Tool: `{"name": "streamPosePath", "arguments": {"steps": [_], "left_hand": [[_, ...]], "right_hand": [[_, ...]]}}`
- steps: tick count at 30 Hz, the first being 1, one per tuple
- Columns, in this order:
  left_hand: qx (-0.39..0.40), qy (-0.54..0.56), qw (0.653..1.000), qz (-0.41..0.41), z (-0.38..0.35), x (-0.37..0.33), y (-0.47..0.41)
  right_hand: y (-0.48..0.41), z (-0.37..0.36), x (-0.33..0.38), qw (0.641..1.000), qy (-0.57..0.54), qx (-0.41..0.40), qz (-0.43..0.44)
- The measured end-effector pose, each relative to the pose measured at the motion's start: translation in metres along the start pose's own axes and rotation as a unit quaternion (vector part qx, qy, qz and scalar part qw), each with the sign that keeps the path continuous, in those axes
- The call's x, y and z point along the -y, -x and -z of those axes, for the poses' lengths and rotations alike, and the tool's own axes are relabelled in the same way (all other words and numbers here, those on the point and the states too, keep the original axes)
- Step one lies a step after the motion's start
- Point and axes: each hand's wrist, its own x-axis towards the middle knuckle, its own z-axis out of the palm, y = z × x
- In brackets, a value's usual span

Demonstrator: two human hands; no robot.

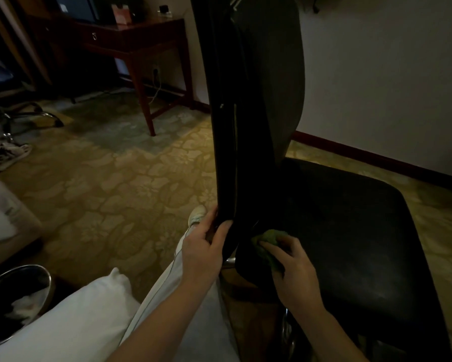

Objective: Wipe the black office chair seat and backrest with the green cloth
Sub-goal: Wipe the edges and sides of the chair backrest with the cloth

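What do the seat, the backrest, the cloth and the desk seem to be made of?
The seat and backrest: likely leather or imitation leather; black, smooth, with a dull sheen.
The cloth: soft textile, perhaps microfibre; green, matte, bunched under the right hand.
The desk: wood or wood veneer; reddish-brown, glossy, its top reflects light.

Both bare forearms rise from 6 o'clock. The left hand angles toward 1 o'clock, its thumb and fingers clamped around the edge of the backrest. At its 3 o'clock, the right hand points toward 11 o'clock, knuckles up, fingers curled over the green cloth.
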Motion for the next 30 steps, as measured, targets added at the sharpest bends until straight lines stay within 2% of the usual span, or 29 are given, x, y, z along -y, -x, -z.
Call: {"name": "streamPosePath", "arguments": {"steps": [6, 9, 16, 20, 22, 30], "left_hand": [[-0.007, -0.009, 1.000, 0.002, 0.000, 0.003, 0.001], [-0.001, -0.003, 1.000, -0.001, -0.001, 0.001, 0.002], [-0.004, 0.005, 1.000, -0.001, 0.000, -0.001, 0.000], [0.001, 0.008, 1.000, -0.006, -0.001, 0.000, 0.001], [0.003, 0.009, 1.000, -0.005, 0.000, -0.002, 0.002], [-0.004, 0.010, 1.000, -0.007, -0.002, 0.002, 0.004]], "right_hand": [[-0.021, 0.038, 0.030, 0.990, -0.032, -0.112, 0.080], [-0.032, 0.045, 0.036, 0.985, -0.012, -0.133, 0.105], [-0.022, 0.004, 0.024, 0.995, 0.027, -0.080, 0.056], [-0.009, -0.012, 0.013, 0.996, 0.079, 0.020, 0.032], [-0.002, -0.011, 0.010, 0.997, 0.075, 0.034, 0.014], [-0.016, 0.042, 0.024, 0.987, 0.043, -0.120, 0.101]]}}
